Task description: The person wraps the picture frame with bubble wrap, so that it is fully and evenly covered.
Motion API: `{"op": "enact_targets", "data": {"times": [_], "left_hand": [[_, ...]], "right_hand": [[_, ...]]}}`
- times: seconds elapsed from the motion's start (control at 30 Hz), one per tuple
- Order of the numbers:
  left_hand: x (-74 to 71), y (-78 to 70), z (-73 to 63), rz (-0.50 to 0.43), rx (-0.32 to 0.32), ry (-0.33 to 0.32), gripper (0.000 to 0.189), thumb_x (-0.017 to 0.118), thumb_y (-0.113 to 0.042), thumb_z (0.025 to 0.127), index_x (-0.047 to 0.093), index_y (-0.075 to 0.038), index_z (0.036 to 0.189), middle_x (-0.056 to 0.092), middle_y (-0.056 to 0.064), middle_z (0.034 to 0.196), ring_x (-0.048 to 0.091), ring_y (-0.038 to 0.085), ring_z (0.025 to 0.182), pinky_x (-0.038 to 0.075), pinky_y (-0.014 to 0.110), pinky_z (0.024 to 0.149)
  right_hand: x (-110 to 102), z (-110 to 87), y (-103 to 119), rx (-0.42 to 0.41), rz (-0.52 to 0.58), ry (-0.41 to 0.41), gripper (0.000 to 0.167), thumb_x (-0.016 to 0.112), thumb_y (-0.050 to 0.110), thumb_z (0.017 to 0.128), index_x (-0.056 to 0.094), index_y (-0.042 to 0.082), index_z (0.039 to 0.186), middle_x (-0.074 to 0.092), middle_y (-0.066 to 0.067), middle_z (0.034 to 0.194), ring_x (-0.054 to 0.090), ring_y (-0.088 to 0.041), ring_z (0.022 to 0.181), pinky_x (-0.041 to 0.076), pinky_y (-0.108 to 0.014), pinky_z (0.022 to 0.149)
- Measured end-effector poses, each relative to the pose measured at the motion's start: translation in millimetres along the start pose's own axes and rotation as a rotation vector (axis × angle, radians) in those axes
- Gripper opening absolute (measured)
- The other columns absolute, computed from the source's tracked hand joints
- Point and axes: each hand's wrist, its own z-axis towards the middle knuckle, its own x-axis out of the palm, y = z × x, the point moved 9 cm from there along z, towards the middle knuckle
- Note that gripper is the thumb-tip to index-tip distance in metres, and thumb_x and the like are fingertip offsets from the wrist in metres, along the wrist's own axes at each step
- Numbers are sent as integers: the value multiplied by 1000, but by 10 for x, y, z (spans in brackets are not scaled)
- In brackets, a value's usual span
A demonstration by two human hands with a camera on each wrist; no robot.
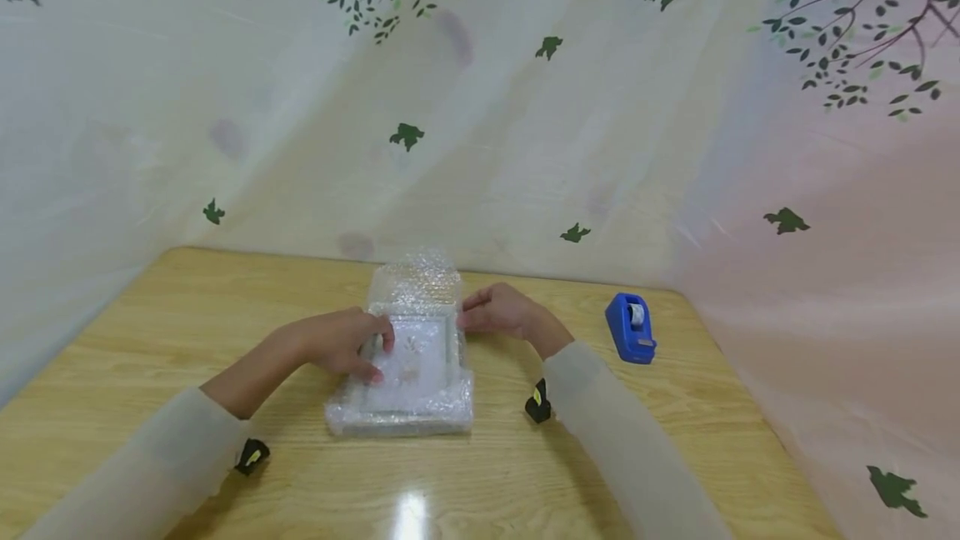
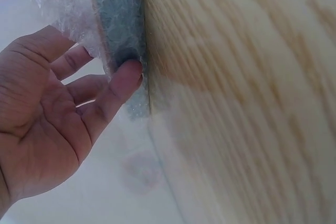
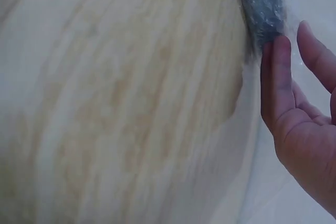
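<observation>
A pale, flat picture frame (image 1: 420, 357) lies in bubble wrap (image 1: 416, 280) on the table, its printed face upward. One part of the wrap is folded over the near end; another sticks out past the far end. My left hand (image 1: 341, 342) rests over the left edge, thumb and forefinger apart on the face. A finger of it touches the blue-grey wrapped side (image 2: 119, 14) in the left wrist view. On the opposite side, my right hand (image 1: 506, 312) touches the right edge near the far end with extended fingers. Its fingertips (image 3: 280, 45) meet the wrapped side in the right wrist view.
A blue tape dispenser (image 1: 632, 328) with a roll of tape stands to the right on the wooden table (image 1: 480, 482). Behind the table hangs a pale cloth (image 1: 510, 148) printed with leaves and branches. Both wrists carry small black devices.
</observation>
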Motion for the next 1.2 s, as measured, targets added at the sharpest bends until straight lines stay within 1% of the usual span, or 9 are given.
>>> {"op": "enact_targets", "data": {"times": [0.13,0.27,0.47,0.63,0.8,0.87,0.97,1.1,1.2], "left_hand": [[4,20,-13,-11,-11,-6,31,83,-31,86,61,-20,105,54,1,83,46,15,76,41,33,69],[-16,36,-22,-15,-9,-36,34,85,-32,84,61,-20,106,54,1,82,47,15,76,42,33,68],[-24,65,-46,-8,-18,-44,37,85,-35,84,61,-21,108,55,0,85,47,16,78,42,34,69],[-8,73,-46,-8,-4,-33,41,84,-36,85,61,-24,116,59,1,101,51,19,89,46,40,81],[-7,30,-46,-6,27,-37,40,81,-24,88,62,-24,124,61,2,117,54,21,97,48,45,88],[-5,-12,-40,0,55,-41,39,80,-19,88,64,-23,124,61,5,122,56,22,97,49,47,88],[1,-54,-41,6,77,-44,38,77,-15,89,67,-22,125,57,20,138,60,34,111,48,57,98],[16,-68,-37,7,78,-45,37,74,-13,91,70,-20,127,39,40,150,45,56,133,35,68,110],[29,-66,-28,16,73,-46,37,74,-14,91,70,-19,128,36,42,150,40,58,136,32,68,112]], "right_hand": [[28,26,-17,-5,17,-43,33,78,-1,88,62,-8,117,73,-15,104,71,-21,95,58,-34,90],[62,31,-1,13,18,-83,33,78,0,88,58,-6,114,69,-13,101,70,-19,88,59,-33,85],[130,35,69,13,-15,-86,35,78,0,88,53,-5,112,62,-9,92,66,-18,79,60,-34,79],[173,10,92,11,-94,-79,38,79,7,90,51,-3,114,60,-11,92,66,-21,78,61,-35,75],[198,2,165,-14,-245,-117,37,79,13,91,53,-2,113,63,-13,96,68,-23,78,59,-32,72],[203,-7,203,-22,-296,-132,37,80,13,90,54,-2,112,64,-14,96,69,-23,78,58,-32,72],[194,-25,249,-20,-345,-139,37,81,14,89,55,-3,110,65,-14,96,69,-24,79,57,-32,72],[120,-18,247,-20,-357,-125,37,83,17,87,58,0,108,64,-10,94,66,-21,80,54,-30,72],[28,22,201,-38,-301,-120,32,82,16,87,61,2,106,63,-7,93,59,-17,81,50,-27,72]]}}
